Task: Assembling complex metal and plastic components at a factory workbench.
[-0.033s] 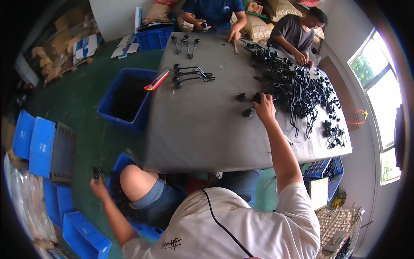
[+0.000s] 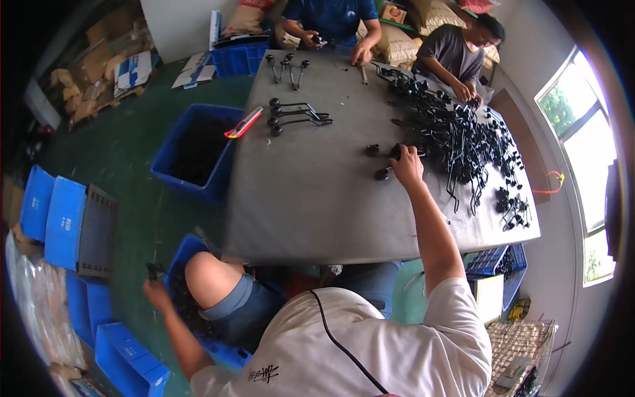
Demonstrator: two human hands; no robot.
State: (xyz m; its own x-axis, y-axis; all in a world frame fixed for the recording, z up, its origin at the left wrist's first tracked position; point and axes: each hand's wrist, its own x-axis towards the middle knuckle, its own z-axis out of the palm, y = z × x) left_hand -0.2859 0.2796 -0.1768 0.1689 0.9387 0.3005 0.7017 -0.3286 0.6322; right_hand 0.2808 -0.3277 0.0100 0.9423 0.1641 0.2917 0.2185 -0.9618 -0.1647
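Note:
My right hand [image 2: 408, 167] reaches over the grey table [image 2: 317, 198], its fingers closed round a black knob-ended part [image 2: 397, 152]. Beside these fingers lie black round knobs [image 2: 381, 174], partly under the hand; whether they are joined to the held part is hidden. Low at the left, off the table, my left hand [image 2: 156, 294] grips a small black part [image 2: 155, 270], too blurred to make out its exact kind. Next to that hand and my knee stands a blue bin [image 2: 187, 249] with black parts in it.
A large pile of black bent rods with knobs [image 2: 456, 135] covers the table's right side. Several similar rods [image 2: 301, 111] lie at left, near a red utility knife [image 2: 244, 124] at the edge. Another blue bin [image 2: 221, 178] stands below it. Two co-workers [image 2: 331, 20] work across the table.
My left hand, with the black part, has shifted slightly right and down toward the bin by my knee. My right hand keeps its grip in nearly the same place.

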